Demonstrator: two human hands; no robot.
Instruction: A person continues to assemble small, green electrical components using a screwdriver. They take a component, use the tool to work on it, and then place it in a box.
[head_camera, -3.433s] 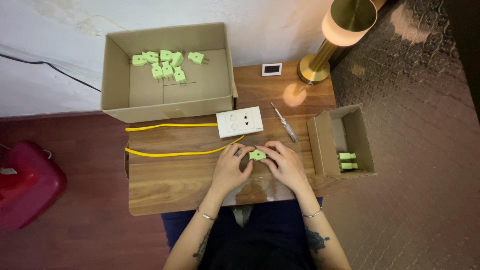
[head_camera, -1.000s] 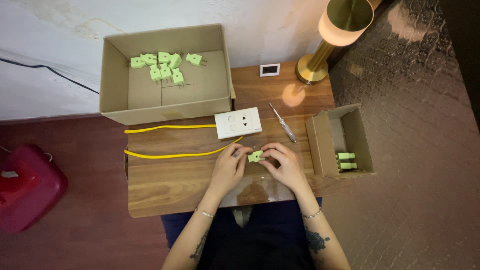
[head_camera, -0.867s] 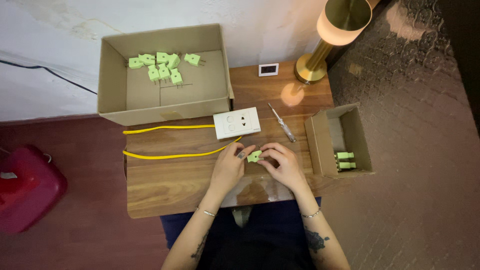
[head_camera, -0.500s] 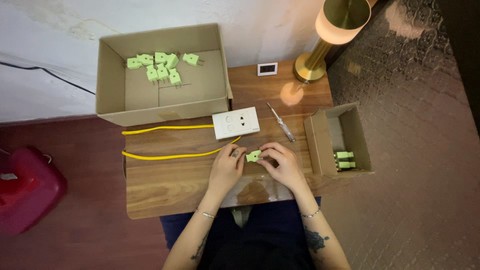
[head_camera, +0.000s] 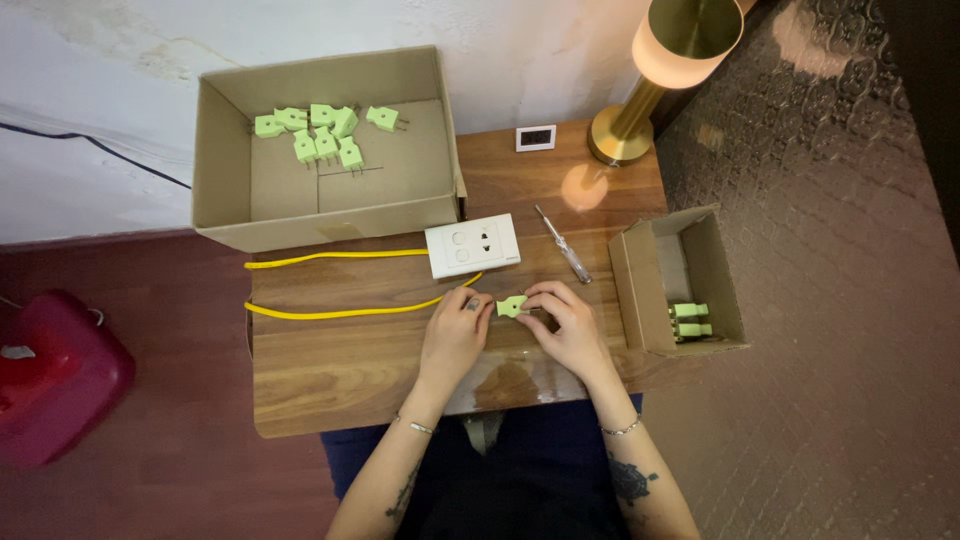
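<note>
On wooden table (head_camera: 340, 370), green plug (head_camera: 511, 306) pinched between left hand (head_camera: 455, 335) and right hand (head_camera: 566, 328), white socket (head_camera: 472, 245) nearby

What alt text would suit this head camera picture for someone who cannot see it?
Two hands, left hand and right hand, hold a small green plug over a wooden table. Cardboard boxes at the back and right hold more plugs.

I have both forearms reaching forward and angling in toward each other, wrists low and close together. My left hand (head_camera: 455, 335) lies palm down, fingers curled, fingertips pointing toward the right one. My right hand (head_camera: 565, 325) is also palm down, thumb and fingers pinched together at its inner side.
</note>
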